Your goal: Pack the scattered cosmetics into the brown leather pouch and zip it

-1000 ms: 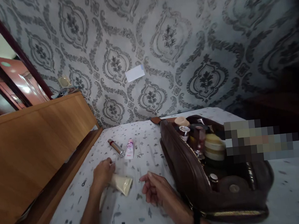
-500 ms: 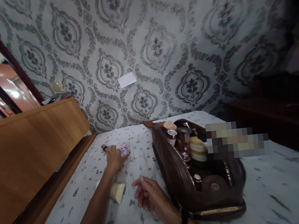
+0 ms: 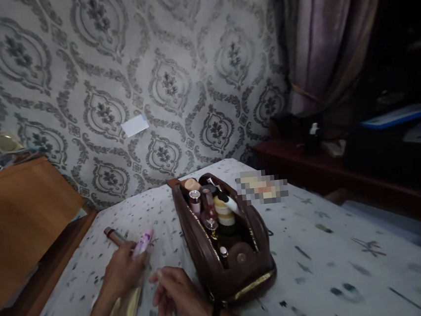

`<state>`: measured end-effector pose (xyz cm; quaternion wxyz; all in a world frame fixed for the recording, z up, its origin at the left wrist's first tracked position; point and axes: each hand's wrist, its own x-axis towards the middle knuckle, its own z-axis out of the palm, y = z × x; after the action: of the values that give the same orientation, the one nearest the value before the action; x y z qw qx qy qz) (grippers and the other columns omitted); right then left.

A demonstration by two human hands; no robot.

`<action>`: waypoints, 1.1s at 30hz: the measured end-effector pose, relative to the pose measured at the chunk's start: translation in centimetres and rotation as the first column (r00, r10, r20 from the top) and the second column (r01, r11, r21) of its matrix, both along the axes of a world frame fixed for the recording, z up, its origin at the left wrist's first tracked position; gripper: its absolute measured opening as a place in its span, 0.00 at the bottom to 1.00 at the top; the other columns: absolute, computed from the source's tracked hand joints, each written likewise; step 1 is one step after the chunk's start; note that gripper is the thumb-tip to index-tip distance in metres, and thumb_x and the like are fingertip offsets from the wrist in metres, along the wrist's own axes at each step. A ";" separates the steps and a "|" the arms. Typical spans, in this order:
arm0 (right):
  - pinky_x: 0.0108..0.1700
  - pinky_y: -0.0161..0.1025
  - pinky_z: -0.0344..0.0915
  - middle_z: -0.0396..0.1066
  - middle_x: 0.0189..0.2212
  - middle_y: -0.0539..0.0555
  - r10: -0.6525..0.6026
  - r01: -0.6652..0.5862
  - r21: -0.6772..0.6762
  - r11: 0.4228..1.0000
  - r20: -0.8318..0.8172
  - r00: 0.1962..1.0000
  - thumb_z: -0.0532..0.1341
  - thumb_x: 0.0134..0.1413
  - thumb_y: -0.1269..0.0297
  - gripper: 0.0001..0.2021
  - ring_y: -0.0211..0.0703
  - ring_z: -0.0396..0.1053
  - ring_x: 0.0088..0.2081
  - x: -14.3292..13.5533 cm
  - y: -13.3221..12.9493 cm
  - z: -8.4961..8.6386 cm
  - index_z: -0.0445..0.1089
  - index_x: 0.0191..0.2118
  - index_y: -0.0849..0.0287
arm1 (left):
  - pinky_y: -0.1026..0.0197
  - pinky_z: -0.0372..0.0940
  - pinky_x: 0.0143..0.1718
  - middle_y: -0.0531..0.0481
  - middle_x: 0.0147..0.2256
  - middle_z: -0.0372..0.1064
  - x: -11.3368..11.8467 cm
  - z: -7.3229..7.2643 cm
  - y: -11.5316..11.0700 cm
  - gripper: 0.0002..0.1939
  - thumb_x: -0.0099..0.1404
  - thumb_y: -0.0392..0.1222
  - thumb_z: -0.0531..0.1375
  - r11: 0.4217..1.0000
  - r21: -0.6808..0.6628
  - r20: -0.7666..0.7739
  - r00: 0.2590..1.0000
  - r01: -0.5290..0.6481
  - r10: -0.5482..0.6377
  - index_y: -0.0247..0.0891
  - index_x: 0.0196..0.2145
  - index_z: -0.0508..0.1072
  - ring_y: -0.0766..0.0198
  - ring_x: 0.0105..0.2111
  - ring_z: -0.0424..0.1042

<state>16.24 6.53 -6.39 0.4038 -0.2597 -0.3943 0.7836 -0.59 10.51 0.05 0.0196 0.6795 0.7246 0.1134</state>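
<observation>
My left hand (image 3: 126, 268) is closed round the lower end of a pink and purple tube (image 3: 143, 242), which tilts up from the patterned sheet. Just beyond that hand lies a dark red and pinkish tube (image 3: 114, 236); whether the fingers touch it is unclear. A pale yellow tube (image 3: 130, 307) lies partly under my left forearm. My right hand (image 3: 175, 293) hovers left of the brown bag (image 3: 222, 281), fingers loosely curled and apart, holding nothing. The bag is unzipped, with a yellow-banded jar (image 3: 224, 211), a silver-capped bottle (image 3: 195, 201) and several other cosmetics inside.
Beyond the bag, a blurred-out flat item lies on the patterned sheet (image 3: 302, 228). A wooden headboard (image 3: 25, 205) borders the left side. Patterned wall stands behind, with a dark red piece of furniture (image 3: 281, 163) and a curtain (image 3: 325, 37) at the right.
The view has turned right. My left hand has drawn back nearer to me and taken hold of the pink and purple tube, now lifted at a tilt. My right hand stays loosely open beside the bag.
</observation>
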 end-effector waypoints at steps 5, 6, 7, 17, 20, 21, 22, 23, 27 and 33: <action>0.17 0.31 0.50 0.67 0.20 0.44 0.000 0.001 0.024 1.000 -0.021 1.000 0.59 0.33 0.24 0.43 0.32 0.62 0.16 0.0 0.0 0.1 0.62 0.44 0.60 | 0.58 0.71 0.37 0.45 0.38 0.77 -1.5 -1.8 -3.7 0.28 0.56 0.62 0.58 0.979 0.023 0.446 0.875 0.201 -0.190 0.37 0.44 0.76 0.53 0.35 0.75; 0.18 0.31 0.51 0.67 0.20 0.44 0.004 -0.004 0.034 0.999 -0.021 1.000 0.59 0.33 0.24 0.43 0.32 0.62 0.16 0.1 0.0 0.2 0.63 0.44 0.60 | 0.58 0.72 0.37 0.45 0.38 0.77 -1.6 -2.1 -4.2 0.28 0.54 0.62 0.59 0.976 0.042 0.466 0.860 0.212 -0.207 0.38 0.44 0.76 0.53 0.36 0.75; 0.18 0.31 0.51 0.66 0.20 0.44 -0.001 0.001 0.041 0.999 -0.022 1.000 0.59 0.33 0.24 0.43 0.32 0.62 0.16 0.1 -0.1 0.3 0.63 0.43 0.60 | 0.58 0.72 0.38 0.45 0.38 0.78 -1.7 -2.3 -4.7 0.28 0.54 0.62 0.61 0.973 0.057 0.477 0.850 0.225 -0.225 0.39 0.45 0.77 0.52 0.37 0.75; 0.16 0.31 0.49 0.62 0.17 0.43 -0.077 0.083 0.128 0.988 -0.049 0.996 0.58 0.36 0.24 0.39 0.32 0.58 0.15 0.3 -0.1 0.7 0.61 0.40 0.57 | 0.54 0.71 0.49 0.45 0.44 0.77 -0.1 -2.2 -6.4 0.27 0.57 0.59 0.63 0.958 0.043 0.562 0.785 0.285 -0.259 0.43 0.50 0.76 0.49 0.46 0.75; 0.17 0.31 0.49 0.60 0.17 0.43 -0.130 0.134 0.173 0.976 -0.039 0.991 0.58 0.40 0.26 0.34 0.31 0.55 0.15 0.4 -0.3 1.0 0.61 0.35 0.56 | 0.52 0.70 0.52 0.44 0.48 0.76 -0.5 -2.5 -6.4 0.29 0.57 0.60 0.63 0.962 0.032 0.590 0.772 0.270 -0.236 0.43 0.51 0.76 0.48 0.49 0.74; 0.17 0.32 0.50 0.59 0.18 0.43 -0.148 0.153 0.185 0.971 -0.043 0.988 0.58 0.41 0.27 0.32 0.31 0.55 0.16 0.5 -0.4 1.2 0.62 0.34 0.55 | 0.52 0.70 0.53 0.44 0.49 0.75 -0.6 -2.6 -6.4 0.29 0.56 0.61 0.64 0.962 0.013 0.597 0.770 0.273 -0.227 0.44 0.51 0.76 0.48 0.49 0.74; 0.18 0.32 0.51 0.59 0.18 0.43 -0.165 0.171 0.192 0.966 -0.047 0.985 0.59 0.42 0.28 0.31 0.32 0.54 0.16 0.6 -0.5 1.3 0.62 0.33 0.54 | 0.51 0.69 0.54 0.45 0.50 0.75 -0.8 -2.7 -6.4 0.29 0.55 0.61 0.64 0.962 0.000 0.604 0.766 0.275 -0.219 0.45 0.51 0.76 0.47 0.50 0.73; 0.19 0.33 0.52 0.59 0.19 0.44 -0.182 0.189 0.196 0.962 -0.049 0.982 0.59 0.43 0.29 0.29 0.32 0.54 0.17 0.6 -0.6 1.4 0.62 0.32 0.54 | 0.51 0.68 0.54 0.46 0.51 0.74 -0.9 -2.8 -6.4 0.30 0.55 0.62 0.65 0.962 -0.005 0.613 0.760 0.273 -0.213 0.45 0.51 0.75 0.47 0.51 0.73; 0.23 0.34 0.55 0.60 0.24 0.47 -0.269 0.264 0.200 0.944 -0.003 0.963 0.61 0.46 0.34 0.25 0.36 0.58 0.23 0.9 -0.9 1.5 0.65 0.33 0.53 | 0.52 0.66 0.56 0.45 0.53 0.73 -1.2 -3.2 -6.3 0.31 0.55 0.62 0.65 0.966 0.036 0.648 0.731 0.255 -0.217 0.45 0.52 0.74 0.48 0.54 0.71; 0.25 0.32 0.57 0.61 0.26 0.47 -0.287 0.278 0.216 0.936 0.009 0.958 0.59 0.51 0.36 0.23 0.38 0.60 0.27 1.5 -0.9 2.0 0.64 0.36 0.53 | 0.52 0.67 0.56 0.41 0.54 0.71 -0.7 -2.4 -6.5 0.34 0.52 0.60 0.66 0.971 -0.013 0.610 0.771 0.240 -0.183 0.41 0.53 0.73 0.46 0.55 0.70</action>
<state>17.71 5.65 -4.35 0.5297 -0.2847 -0.4425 0.6653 -1.31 4.02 -2.39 0.2931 0.6831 0.6034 0.2886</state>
